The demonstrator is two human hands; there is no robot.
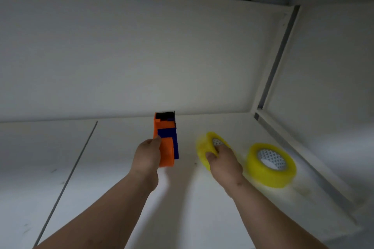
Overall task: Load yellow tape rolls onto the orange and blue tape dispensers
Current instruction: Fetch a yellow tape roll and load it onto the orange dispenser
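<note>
While both hands are working over the white table [121,178], status per item:

Left hand [146,157]: is gripping the orange and blue tape dispenser [166,137], fingers closed around its near end, thumb lying on the orange side.
Dispenser: is pointing away from the person toward the back wall [141,56], black part at the far tip; whether its base is touching the table, can't tell.
Right hand [223,162]: is clamping a yellow tape roll [206,147], thumb pressing the outer yellow face, a fingertip reaching into the patterned core.
Held roll: is tilting on edge, just right of the dispenser, not touching it; is looking motion-blurred, so can't tell if it is clear of the table.
Second yellow tape roll [271,164]: is lying flat on the table, just right of the right hand, near the right side panel [323,87]; core with white triangle print is facing up.
Table seam [70,174]: is running diagonally, left of the left forearm.
</note>
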